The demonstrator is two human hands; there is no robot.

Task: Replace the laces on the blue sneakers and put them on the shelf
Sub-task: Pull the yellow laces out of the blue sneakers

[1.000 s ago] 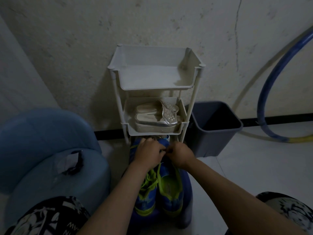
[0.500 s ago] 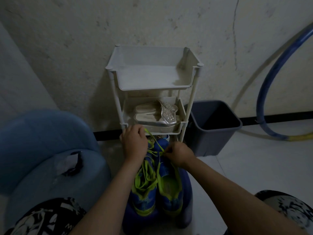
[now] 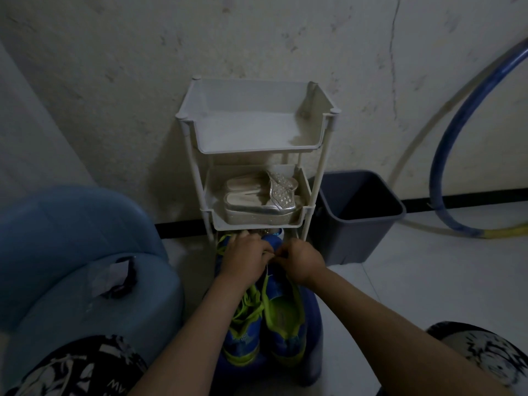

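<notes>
From the head view, we see a dim corner with a rough, cracked wall (image 3: 114, 81) and a pale tiled floor (image 3: 414, 281). At 12 o'clock a white three-tier shelf (image 3: 257, 151) stands against the wall. Its top tier is bare, and a pair of silver sandals (image 3: 263, 201) lies on the middle tier. A grey bin (image 3: 357, 218) sits just beside the shelf at 2 o'clock, and a blue hoop (image 3: 445, 155) leans on the wall at 3 o'clock. A large blue drum (image 3: 71, 252) fills the 9 o'clock side.

The blue sneakers (image 3: 265, 318) are at 6 o'clock. They lie side by side on a dark blue stool (image 3: 313, 338), toes pointing at the shelf's lowest tier. Their lime-green laces (image 3: 248, 304) hang loose over the tongues.

Our left hand (image 3: 245, 261) and right hand (image 3: 300, 261) meet over the toe end. Each grip is clamped on the laces, fingers curled and fingertips touching.
</notes>
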